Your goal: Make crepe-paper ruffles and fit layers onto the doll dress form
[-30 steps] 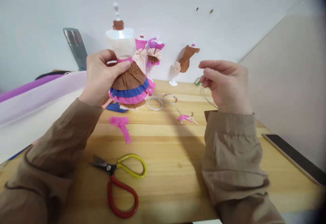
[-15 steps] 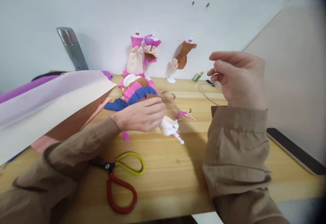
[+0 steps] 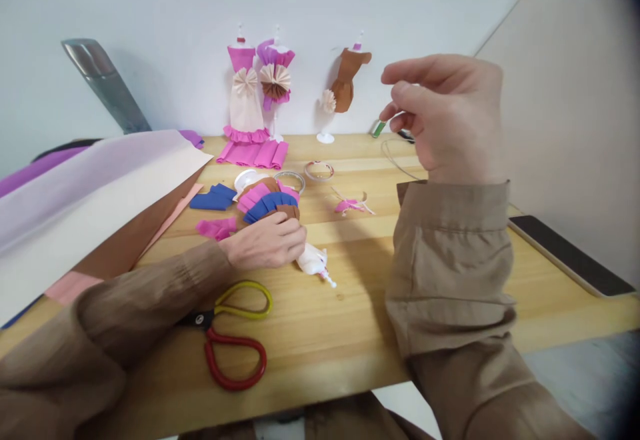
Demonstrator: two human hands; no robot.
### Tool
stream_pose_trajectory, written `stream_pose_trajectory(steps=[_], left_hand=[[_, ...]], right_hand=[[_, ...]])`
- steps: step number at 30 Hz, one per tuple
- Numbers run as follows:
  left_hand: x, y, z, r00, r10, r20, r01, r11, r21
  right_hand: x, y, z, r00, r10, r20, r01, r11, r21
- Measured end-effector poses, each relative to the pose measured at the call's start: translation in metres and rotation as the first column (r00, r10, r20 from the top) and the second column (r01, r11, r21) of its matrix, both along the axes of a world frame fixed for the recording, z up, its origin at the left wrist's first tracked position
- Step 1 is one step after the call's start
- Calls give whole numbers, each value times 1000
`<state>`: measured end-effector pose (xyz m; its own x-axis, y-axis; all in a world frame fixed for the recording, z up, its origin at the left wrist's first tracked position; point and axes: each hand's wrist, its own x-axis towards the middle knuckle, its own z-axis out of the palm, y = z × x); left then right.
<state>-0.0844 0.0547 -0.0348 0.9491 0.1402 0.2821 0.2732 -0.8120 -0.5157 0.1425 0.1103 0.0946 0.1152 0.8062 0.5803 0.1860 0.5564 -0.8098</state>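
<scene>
A small white dress form [image 3: 313, 260] lies tilted on the table, its knobbed neck toward me. Layered pleated crepe paper in blue, pink and brown makes its skirt [image 3: 270, 205]. My left hand [image 3: 265, 240] is closed around its waist, hiding the middle of the form. Raised at the right, well above the tabletop, my right hand [image 3: 450, 113] has thumb and fingers drawn together in a pinch. Anything between those fingertips is too thin to make out. Scissors [image 3: 233, 333] with one yellow and one red handle lie near my left forearm, which covers their blades.
Dressed miniature forms [image 3: 246, 90] stand along the wall, one in brown [image 3: 350, 80]. Crepe paper sheets [image 3: 125, 180] spread over the left side. Wire rolls [image 3: 319, 171], a pink scrap bow [image 3: 350, 206] and a phone [image 3: 570, 253] lie on the table. A grey bottle [image 3: 107, 87] stands back left.
The view has shifted, so the scene sits further left in the picture. My left fingers have curled more around the dress form. My right hand stays raised in its pinch.
</scene>
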Motion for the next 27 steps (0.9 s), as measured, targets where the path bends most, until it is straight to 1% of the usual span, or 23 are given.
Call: stream_pose_trajectory(steps=[5, 8, 11, 14, 16, 20, 22, 24, 26, 27], left_hand=[[-7, -4, 8, 999, 24, -32, -28, 990, -138], [-10, -11, 13, 996, 63, -56, -74, 973, -220], [-10, -20, 18, 989, 122, -79, -139, 954, -267], [-10, -26, 20, 983, 169, -70, -182, 935, -303], [-10, -27, 21, 982, 186, -44, -189, 916, -355], [-14, -25, 18, 983, 183, 10, -159, 880, -448], [-16, -25, 17, 984, 172, 38, -136, 880, -455], [-17, -25, 16, 984, 162, 68, -115, 886, -449], [-18, -26, 16, 983, 157, 89, -103, 893, -438], [-18, -26, 15, 983, 156, 94, -102, 897, -430]], right_hand=[[-3, -2, 1, 1000, 3, -1, -3, 1000, -1], [-4, 0, 0, 1000, 9, 5, -9, 1000, -6], [-6, 3, -3, 999, 13, 31, -12, 1000, -18], [-10, 5, -7, 998, 5, 59, -3, 999, -40], [-13, 6, -9, 997, 10, 73, -6, 998, -61], [-15, 6, -13, 993, 46, 106, -38, 997, -71], [-15, 10, -17, 986, 77, 146, -67, 995, -72], [-17, 18, -24, 969, 106, 225, -87, 992, -92], [-21, 30, -37, 924, 143, 353, -101, 986, -134], [-24, 36, -45, 876, 182, 447, -118, 979, -167]])
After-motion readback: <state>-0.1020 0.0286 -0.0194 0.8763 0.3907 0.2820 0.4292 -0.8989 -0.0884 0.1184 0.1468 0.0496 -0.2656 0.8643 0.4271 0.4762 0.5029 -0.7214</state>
